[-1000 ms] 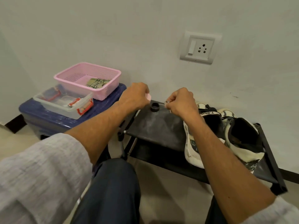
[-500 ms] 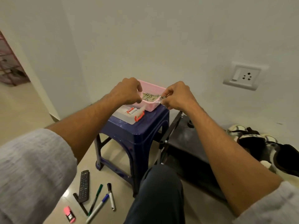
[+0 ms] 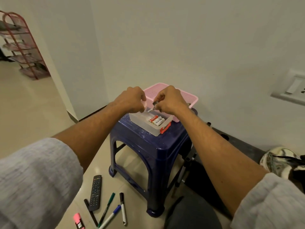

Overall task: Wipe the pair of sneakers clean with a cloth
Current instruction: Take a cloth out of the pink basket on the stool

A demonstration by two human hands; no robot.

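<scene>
My left hand (image 3: 132,100) grips a small pink object (image 3: 144,104) above the clear plastic box (image 3: 148,126) on the blue stool (image 3: 148,142). Close beside it, my right hand (image 3: 168,100) pinches a small metal key (image 3: 152,107). One white and black sneaker (image 3: 280,164) shows at the right edge on a low black rack (image 3: 244,146); the other sneaker is out of view. No cloth is plainly visible.
The clear box holds a few batteries (image 3: 156,120). A pink basket (image 3: 186,100) stands behind it on the stool. On the floor lie a remote control (image 3: 95,192), several markers (image 3: 115,210) and a pink highlighter (image 3: 78,220). A red wire shelf (image 3: 21,47) stands far left.
My view swung left from the black rack to the blue stool. Both hands moved with it, from over the rack to above the clear box, still holding the pink object and the key.
</scene>
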